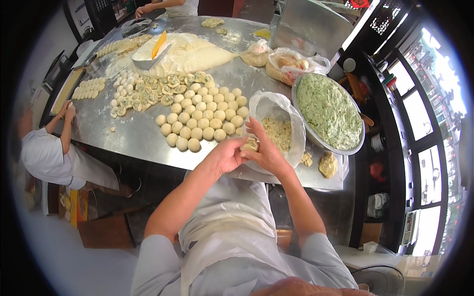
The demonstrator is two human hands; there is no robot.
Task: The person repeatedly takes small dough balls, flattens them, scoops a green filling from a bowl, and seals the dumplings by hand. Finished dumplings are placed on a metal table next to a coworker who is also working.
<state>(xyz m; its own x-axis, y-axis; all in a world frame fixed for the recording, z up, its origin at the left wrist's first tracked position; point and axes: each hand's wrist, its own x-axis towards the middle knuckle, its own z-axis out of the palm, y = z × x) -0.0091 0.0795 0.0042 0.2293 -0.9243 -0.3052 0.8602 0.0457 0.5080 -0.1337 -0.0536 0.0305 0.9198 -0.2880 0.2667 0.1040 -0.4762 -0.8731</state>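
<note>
A small piece of dough (250, 144) sits between my two hands, above the front edge of the metal table. My left hand (226, 154) cups it from the left with curled fingers. From the right, my right hand (263, 150) presses against it with the thumb, its other fingers raised. Just beyond is an opened plastic bag (298, 127) of crumbly, green-flecked filling (277, 133). Many round dough balls (201, 114) lie in rows to the left of my hands. Whatever is inside the held dough is hidden.
A large metal bowl (361, 142) of green filling (327, 109) stands right, near a dough lump (328, 165). Farther back are filled dough pieces (163, 88), a large dough mass (200, 51) and a flour tray (146, 63) with a yellow scraper (159, 45). Co-workers (52, 155) stand left and across.
</note>
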